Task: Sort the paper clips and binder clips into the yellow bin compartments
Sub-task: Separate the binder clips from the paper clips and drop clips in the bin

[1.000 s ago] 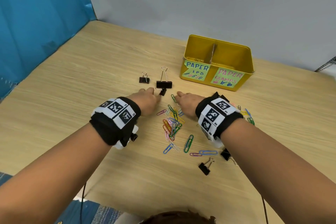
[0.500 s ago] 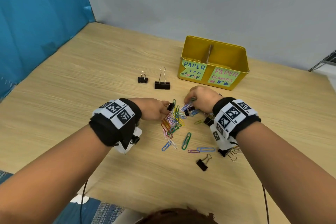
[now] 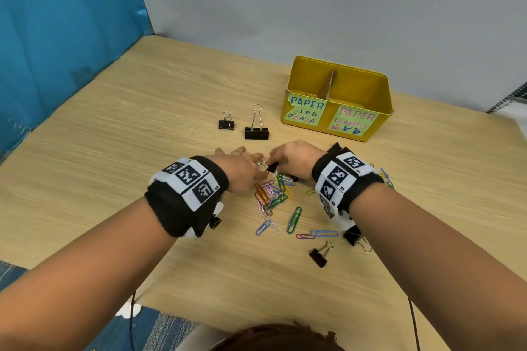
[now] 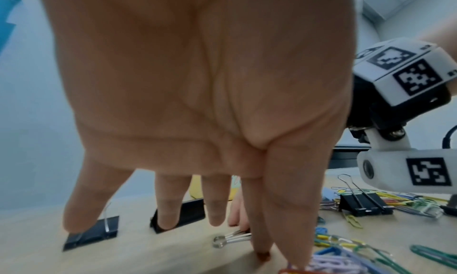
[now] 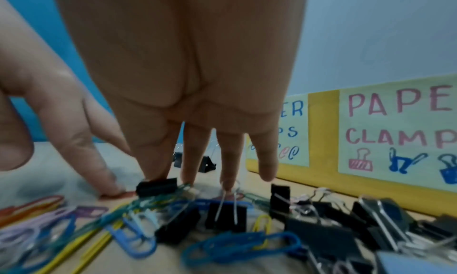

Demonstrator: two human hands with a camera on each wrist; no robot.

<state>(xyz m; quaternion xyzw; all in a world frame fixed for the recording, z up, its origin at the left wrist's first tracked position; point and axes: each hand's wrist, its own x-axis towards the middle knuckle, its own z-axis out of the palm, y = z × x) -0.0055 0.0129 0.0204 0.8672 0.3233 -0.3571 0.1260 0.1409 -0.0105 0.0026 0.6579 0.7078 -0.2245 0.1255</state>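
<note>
Moved: both hands now meet over one small binder clip.
Left hand: fingers straight, fingertips on bench.
Right hand: pinches clip body; handles point left.

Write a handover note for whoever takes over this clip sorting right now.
Left hand: open, fingertips at the handles of the small binder clip.
Right hand: seems to pinch that clip's body.
Paper clips lie piled on the table between the wrists. The two binder clips stand beyond the hands, with more by the right wrist.
Done: nothing visible in the yellow bin, though its floor is mostly hidden.
Left: everything.
</note>
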